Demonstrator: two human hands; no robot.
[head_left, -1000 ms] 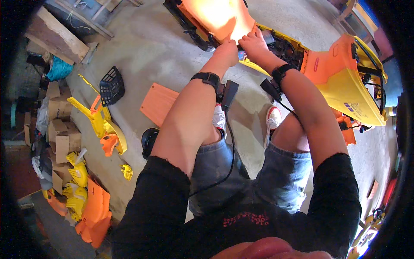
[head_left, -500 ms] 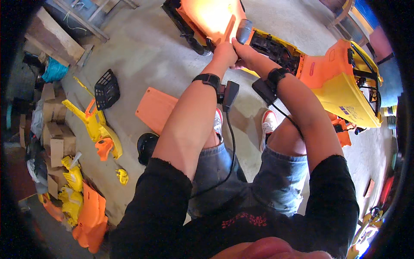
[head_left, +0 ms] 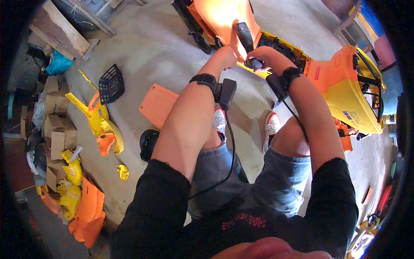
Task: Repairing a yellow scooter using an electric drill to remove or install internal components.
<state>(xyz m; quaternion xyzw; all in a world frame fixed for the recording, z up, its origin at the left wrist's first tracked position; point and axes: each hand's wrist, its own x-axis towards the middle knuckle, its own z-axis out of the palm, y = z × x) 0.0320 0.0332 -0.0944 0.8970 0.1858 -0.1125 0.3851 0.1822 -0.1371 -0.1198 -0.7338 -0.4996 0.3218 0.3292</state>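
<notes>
A scooter (head_left: 362, 101) with orange and yellow bodywork lies across the floor in front of me. My right hand (head_left: 264, 58) is wrapped round what looks like a dark cordless drill (head_left: 244, 36); its ribbed base shows below my fingers. The drill's body lies over the brightly lit orange panel (head_left: 220, 17). My left hand (head_left: 226, 57) is closed beside the same panel's lower edge, a little left of the drill. Its fingertips are turned away, so what they hold, if anything, is hidden. Both wrists wear black straps with small boxes.
On the floor to the left lie a black basket (head_left: 111, 84), yellow trim pieces (head_left: 88, 114), a flat orange panel (head_left: 157, 103) and a round black object (head_left: 148, 144). Cardboard boxes (head_left: 58, 138) and orange panels (head_left: 88, 211) line the left side. A cable hangs between my arms.
My hands, together before, are now apart. My right hand has moved right and down, tilting the drill so that its base shows. The view has shifted slightly.
</notes>
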